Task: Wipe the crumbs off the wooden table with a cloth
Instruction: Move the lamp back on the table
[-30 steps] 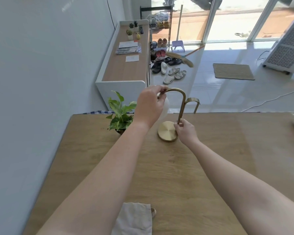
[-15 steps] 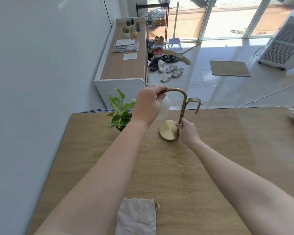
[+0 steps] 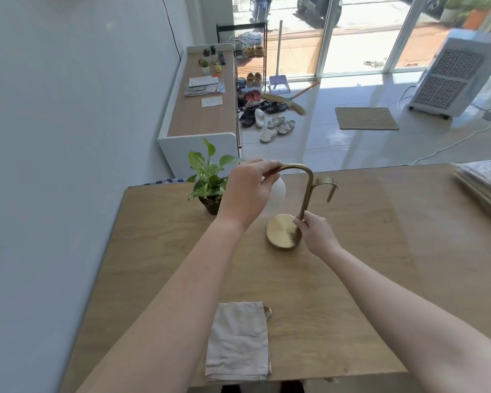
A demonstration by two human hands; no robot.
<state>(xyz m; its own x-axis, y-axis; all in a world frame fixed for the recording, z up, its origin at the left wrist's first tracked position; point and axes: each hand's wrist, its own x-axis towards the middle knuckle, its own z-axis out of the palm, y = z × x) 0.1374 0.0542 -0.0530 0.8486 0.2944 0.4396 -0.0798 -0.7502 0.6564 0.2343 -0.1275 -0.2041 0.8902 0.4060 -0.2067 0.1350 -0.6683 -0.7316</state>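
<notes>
Gleaming wooden table (image 3: 352, 279), folded cloth (image 3: 238, 341), sunlit tiled floor (image 3: 338, 137)

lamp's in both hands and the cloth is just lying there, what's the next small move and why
Probably lift the brass lamp and set it aside toward the table's right side. The left hand grips its curved top and the right hand its stem near the base, so it is ready to move. That would free the middle for wiping with the cloth, which lies untouched at the near edge.
</notes>
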